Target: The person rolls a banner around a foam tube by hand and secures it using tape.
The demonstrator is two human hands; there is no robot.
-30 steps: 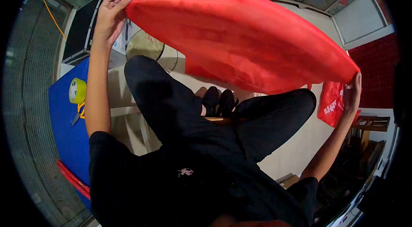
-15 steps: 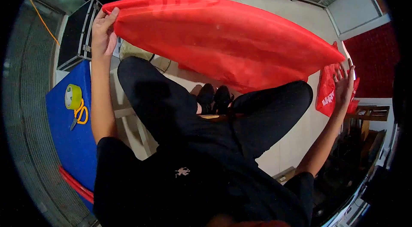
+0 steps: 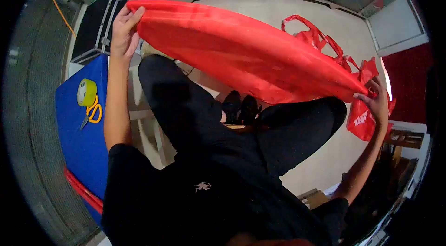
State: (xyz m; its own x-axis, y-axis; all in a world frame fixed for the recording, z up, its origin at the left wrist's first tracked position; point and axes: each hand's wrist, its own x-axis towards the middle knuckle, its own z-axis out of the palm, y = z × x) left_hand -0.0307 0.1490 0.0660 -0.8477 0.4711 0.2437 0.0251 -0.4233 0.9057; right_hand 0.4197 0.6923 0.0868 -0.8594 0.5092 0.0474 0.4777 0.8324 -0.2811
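While left hand pinches left end of red sheet and right hand pinches right end, I see sheet spanning just beyond legs. I'd pull evenly, keep far edge straight, avoid catching red bag near right.

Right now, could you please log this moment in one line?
left hand: grips red plastic sheet; right hand: holds opposite end; sheet: spread between hands; scissors, tape roll: on blue surface
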